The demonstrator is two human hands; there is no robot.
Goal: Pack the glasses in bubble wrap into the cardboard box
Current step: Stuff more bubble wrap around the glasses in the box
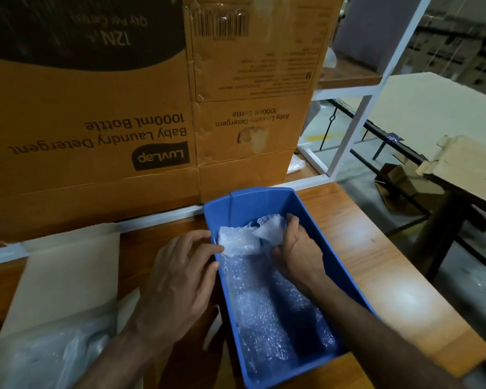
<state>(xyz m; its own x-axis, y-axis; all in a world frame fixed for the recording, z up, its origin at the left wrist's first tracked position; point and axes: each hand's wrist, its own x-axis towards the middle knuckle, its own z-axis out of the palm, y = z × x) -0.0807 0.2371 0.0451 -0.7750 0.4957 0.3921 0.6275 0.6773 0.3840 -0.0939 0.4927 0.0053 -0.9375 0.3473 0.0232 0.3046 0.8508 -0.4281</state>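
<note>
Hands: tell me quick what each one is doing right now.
Left hand: open, fingers spread at the blue bin rim.
Right hand: closed on a bubble-wrapped bundle.

Two bare forearms were seen, with no sleeves, gloves, rings or watch worn. The left hand [177, 279] and the right hand [299, 255] were uncovered, short nails shown on the fingers.

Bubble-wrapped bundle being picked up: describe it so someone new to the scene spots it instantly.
Find the blue plastic bin on the wooden table, in front of the big orange detergent carton. At the bin's far end, the wrapped bundle is a whitish lump in the right hand grip, with the left hand at the bin's left rim. Unlike the flatter bubble wrap nearer the camera, it is bunched and raised.
</note>
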